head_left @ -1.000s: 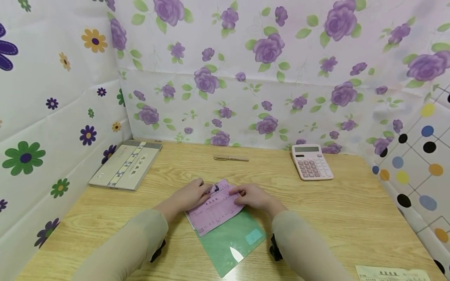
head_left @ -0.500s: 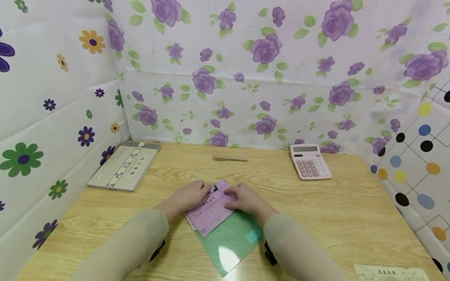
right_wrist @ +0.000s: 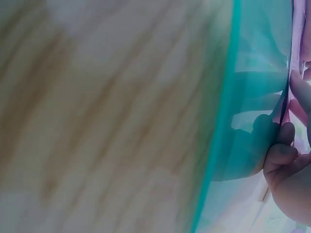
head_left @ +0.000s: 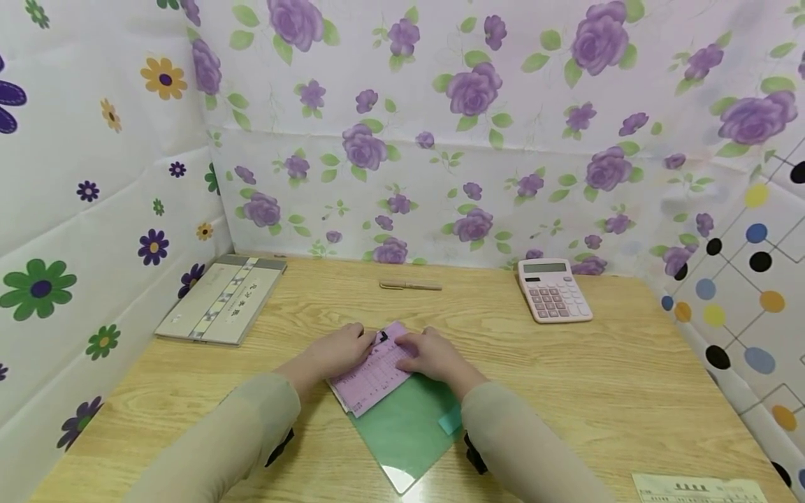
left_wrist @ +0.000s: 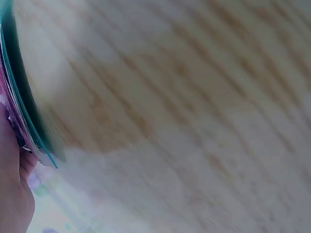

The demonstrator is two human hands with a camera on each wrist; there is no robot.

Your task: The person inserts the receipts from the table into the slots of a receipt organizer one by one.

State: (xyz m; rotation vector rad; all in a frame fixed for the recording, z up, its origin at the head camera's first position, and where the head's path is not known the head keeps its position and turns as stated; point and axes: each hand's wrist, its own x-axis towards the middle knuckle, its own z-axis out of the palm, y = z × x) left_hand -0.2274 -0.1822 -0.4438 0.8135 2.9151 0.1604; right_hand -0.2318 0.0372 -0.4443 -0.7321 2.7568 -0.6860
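Note:
A pink printed form (head_left: 370, 384) lies over the upper part of a translucent green clipboard (head_left: 409, 426), with whitish paper edges showing beneath its left side. Near the form's top sits a small dark clip (head_left: 381, 337). My left hand (head_left: 339, 349) grips the clipboard's upper left edge beside the clip, its fingertips over the paper. With thumb and fingers, my right hand (head_left: 434, 355) pinches the right edge of the pink form. In the left wrist view the stacked clipboard edge (left_wrist: 29, 116) meets my left hand (left_wrist: 12, 179). The right wrist view shows fingers (right_wrist: 282, 158) at the pink paper (right_wrist: 297, 43).
A tan pen (head_left: 411, 285) lies beyond the hands. At the back right is a pink calculator (head_left: 553, 290), and at the back left a beige ledger book (head_left: 220, 300). A pale yellow form (head_left: 694, 489) lies by the front right. Patterned cloth walls (head_left: 402, 175) enclose the table (head_left: 566, 391).
My right hand has shifted left with the pink form's right edge, so more of the green clipboard's upper right shows. The left hand stays nearly still.

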